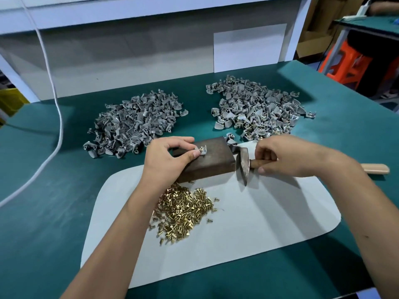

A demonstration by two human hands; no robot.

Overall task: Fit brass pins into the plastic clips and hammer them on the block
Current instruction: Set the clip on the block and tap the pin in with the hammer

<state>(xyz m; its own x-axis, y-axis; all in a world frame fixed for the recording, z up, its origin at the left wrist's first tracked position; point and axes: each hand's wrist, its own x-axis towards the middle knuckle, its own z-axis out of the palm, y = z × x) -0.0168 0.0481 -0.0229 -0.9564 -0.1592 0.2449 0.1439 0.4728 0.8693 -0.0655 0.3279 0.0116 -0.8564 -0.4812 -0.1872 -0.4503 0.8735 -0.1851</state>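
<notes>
Left hand [167,155] pinches small grey plastic clip [200,150] with brass pin on dark brown block [207,160] | right hand [280,157] grips wooden-handled steel hammer [243,164], head resting just right of block | advice: keep fingertips clear, strike pin squarely

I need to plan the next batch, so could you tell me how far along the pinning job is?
Done: the right pile shows brass in many clips. In hand: the left hand pinches a pinned clip on the block; the right hand grips the hammer. Left: the left pile shows no brass, and many pins remain.
</notes>
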